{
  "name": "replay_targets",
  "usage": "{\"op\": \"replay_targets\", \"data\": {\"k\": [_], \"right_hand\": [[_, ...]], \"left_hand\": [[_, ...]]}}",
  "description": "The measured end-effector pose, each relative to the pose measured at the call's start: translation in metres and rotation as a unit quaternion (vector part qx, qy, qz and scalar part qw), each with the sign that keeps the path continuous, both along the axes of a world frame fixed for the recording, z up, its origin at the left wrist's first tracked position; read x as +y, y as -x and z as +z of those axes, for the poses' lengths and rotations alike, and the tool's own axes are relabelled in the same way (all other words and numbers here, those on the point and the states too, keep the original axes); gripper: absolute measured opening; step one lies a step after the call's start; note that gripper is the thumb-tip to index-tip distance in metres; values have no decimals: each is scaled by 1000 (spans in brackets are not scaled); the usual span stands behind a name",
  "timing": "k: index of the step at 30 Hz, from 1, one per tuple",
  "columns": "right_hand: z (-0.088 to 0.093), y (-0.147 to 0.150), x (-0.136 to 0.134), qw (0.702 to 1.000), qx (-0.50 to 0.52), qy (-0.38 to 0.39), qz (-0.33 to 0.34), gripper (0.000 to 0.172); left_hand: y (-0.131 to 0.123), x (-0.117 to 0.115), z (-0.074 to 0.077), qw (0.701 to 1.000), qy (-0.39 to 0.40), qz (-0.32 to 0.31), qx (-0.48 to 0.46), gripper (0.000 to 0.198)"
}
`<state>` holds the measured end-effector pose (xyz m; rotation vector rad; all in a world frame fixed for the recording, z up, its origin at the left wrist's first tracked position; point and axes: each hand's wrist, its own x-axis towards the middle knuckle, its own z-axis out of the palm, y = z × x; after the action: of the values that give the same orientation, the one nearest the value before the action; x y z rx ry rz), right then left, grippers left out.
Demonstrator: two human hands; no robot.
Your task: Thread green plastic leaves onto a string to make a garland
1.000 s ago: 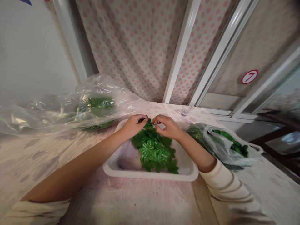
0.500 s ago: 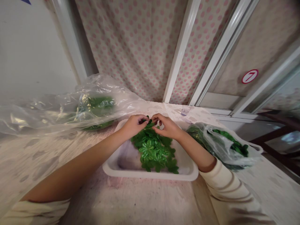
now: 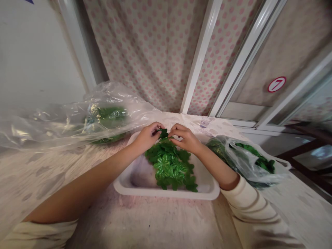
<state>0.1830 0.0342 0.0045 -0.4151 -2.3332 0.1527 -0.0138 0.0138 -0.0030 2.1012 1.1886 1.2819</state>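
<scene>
In the head view a white plastic tray [image 3: 166, 195] holds a heap of green, lobed artificial leaves [image 3: 171, 166], some glossy. My left hand [image 3: 149, 136] is closed at the tray's far side, pinching a dark green artificial leaf [image 3: 163, 133] between thumb and fingers. Just right of that leaf is my right hand [image 3: 185, 138], its fingers bent and its thumb and fingertips close together. What they hold, if anything, is too small to make out. Both hands are above the far end of the heap.
A large clear plastic bag [image 3: 135, 103] with green contents lies left of the tray. On the right is another clear bag [image 3: 241, 162] of green leaves. Behind the tray stand a small clear cup [image 3: 204, 123] and a dotted curtain [image 3: 155, 52].
The fingertips of my hands have drawn slightly apart, and the dark leaf at my left fingers shows more fully. My right thumb and fingertips are closer together. Tray and bags stay put.
</scene>
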Motion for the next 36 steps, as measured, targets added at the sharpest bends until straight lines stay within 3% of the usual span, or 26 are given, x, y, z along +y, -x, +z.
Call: {"op": "replay_targets", "data": {"k": [7,14,30,36], "right_hand": [[0,1,-1,1000,10,0,-17,7],[0,1,-1,1000,0,10,-30,5],[2,2,-3,1000,-5,12,-27,10],[3,2,-3,1000,-13,8,-24,11]], "left_hand": [[-3,-9,9,998,33,-8,52,19],[-3,-8,6,996,-9,-37,84,17],[0,-4,8,997,-25,-30,72,14],[-1,-6,10,997,-28,-27,69,25]]}}
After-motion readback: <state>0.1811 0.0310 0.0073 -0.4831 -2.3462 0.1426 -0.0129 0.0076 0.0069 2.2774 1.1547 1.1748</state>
